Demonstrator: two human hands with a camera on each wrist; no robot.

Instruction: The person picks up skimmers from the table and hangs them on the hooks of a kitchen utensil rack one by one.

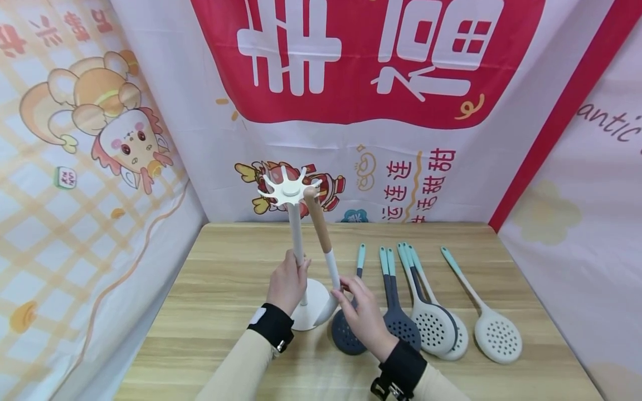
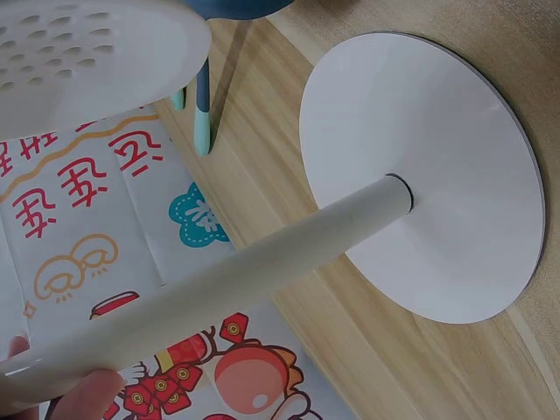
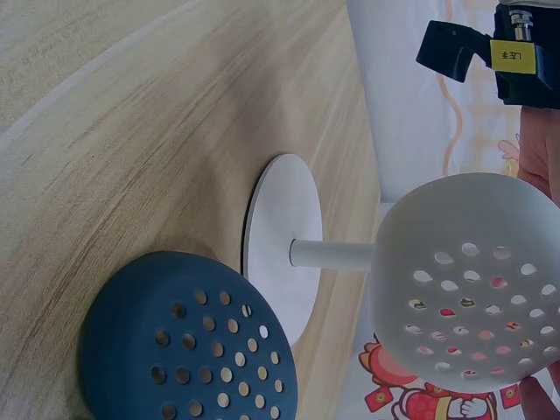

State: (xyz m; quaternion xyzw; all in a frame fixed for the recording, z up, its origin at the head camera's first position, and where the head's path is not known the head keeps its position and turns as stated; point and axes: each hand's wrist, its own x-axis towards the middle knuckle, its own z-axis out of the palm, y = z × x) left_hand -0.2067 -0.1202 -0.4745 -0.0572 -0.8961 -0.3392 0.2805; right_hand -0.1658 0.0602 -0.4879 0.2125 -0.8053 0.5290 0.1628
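Observation:
My left hand (image 1: 288, 283) grips the pole (image 1: 297, 234) of a white utensil stand, which rises from a round base (image 2: 420, 114) to a ring of hooks (image 1: 290, 191). With its head down and handle up, a white skimmer (image 3: 464, 332) is held by my right hand (image 1: 365, 314), fingers pinching it low down. Its brown handle (image 1: 320, 225) leans toward the stand, and the tip overlaps the hooks in the head view. In the left wrist view the perforated skimmer head (image 2: 105, 87) appears beside the pole.
Right of the stand, several skimmers with mint handle ends lie on the wooden table (image 1: 210, 312): a dark blue one (image 1: 348, 337), an overlapping group (image 1: 431, 331) and a white one (image 1: 497, 336) at the far right. Printed cloth (image 1: 346, 83) hangs behind and at both sides.

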